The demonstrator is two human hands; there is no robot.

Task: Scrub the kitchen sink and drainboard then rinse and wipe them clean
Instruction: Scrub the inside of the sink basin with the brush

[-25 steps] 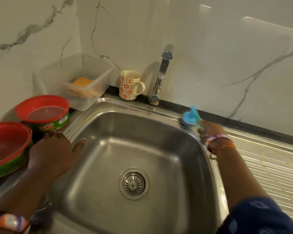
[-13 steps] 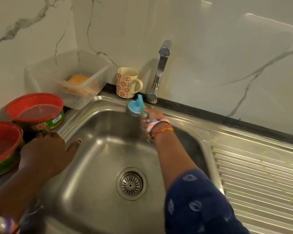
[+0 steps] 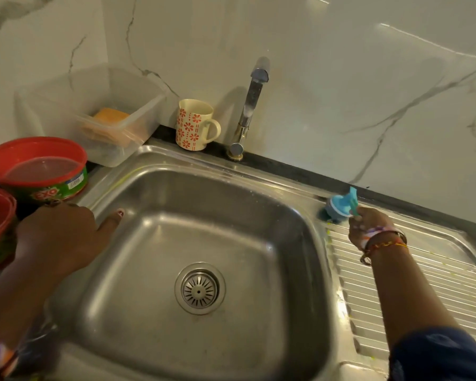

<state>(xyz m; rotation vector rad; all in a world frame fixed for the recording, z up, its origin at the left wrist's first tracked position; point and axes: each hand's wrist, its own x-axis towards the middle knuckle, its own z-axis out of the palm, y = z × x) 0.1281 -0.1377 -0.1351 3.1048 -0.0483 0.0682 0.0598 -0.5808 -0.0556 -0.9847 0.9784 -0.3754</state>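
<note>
Just beyond the right hand's fingers (image 3: 362,215), the brush (image 3: 338,206) touches the drainboard (image 3: 423,276).

1. This is a home kitchen: a stainless steel sink (image 3: 193,243) with a round drain strainer (image 3: 199,288) is set into a dark worktop (image 3: 300,169).
2. A ribbed drainboard (image 3: 423,284) adjoins the basin, with a chrome tap (image 3: 249,105) behind it.
3. White marble-look wall panels (image 3: 341,78) back it.
4. A flowered mug (image 3: 194,125), a clear plastic tub (image 3: 94,105) and red-lidded dish-soap tubs (image 3: 39,169) stand around.
</note>
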